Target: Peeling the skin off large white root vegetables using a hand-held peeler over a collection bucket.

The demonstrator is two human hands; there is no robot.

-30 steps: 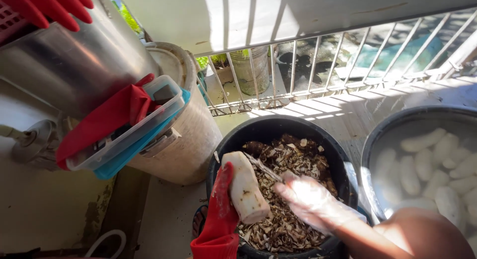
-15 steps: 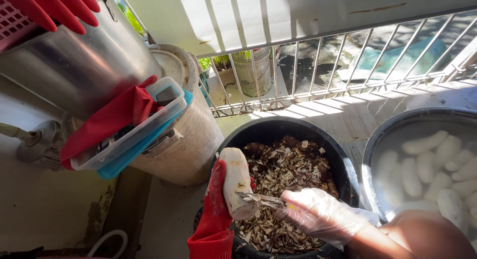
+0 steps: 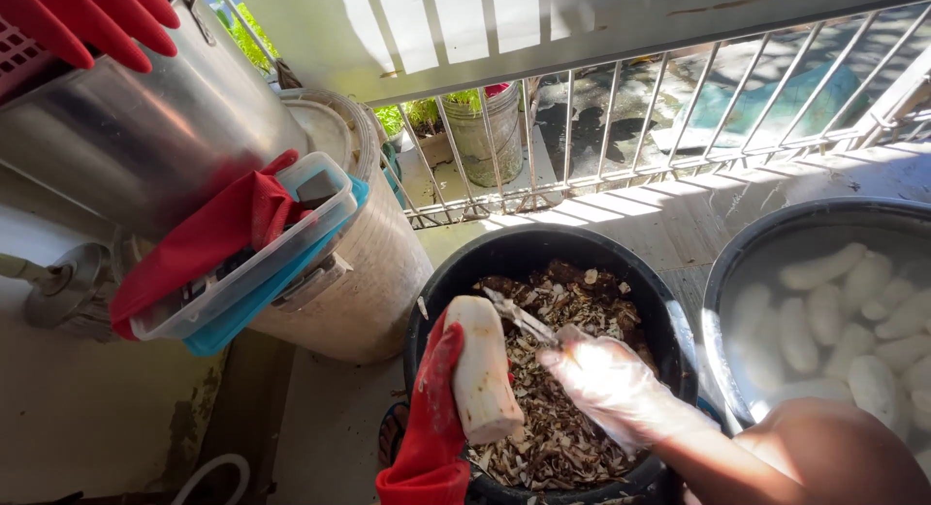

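Observation:
My left hand (image 3: 436,408), in a red rubber glove, grips a pale peeled root (image 3: 482,367) and holds it upright over a black bucket (image 3: 504,256). My right hand (image 3: 611,384), in a clear plastic glove, holds a small metal peeler (image 3: 519,318) whose blade lies against the top of the root. The bucket is filled with brown and white peelings (image 3: 558,418).
A dark basin of water (image 3: 766,253) at the right holds several white peeled roots (image 3: 839,321). At the left stand a beige drum (image 3: 373,272), a steel pot (image 3: 145,127), a clear tub with a red glove (image 3: 208,238). A white metal railing (image 3: 621,127) runs behind.
The peeler moved from the lower end of the root up to its top. The root tilted slightly as my left hand turned it.

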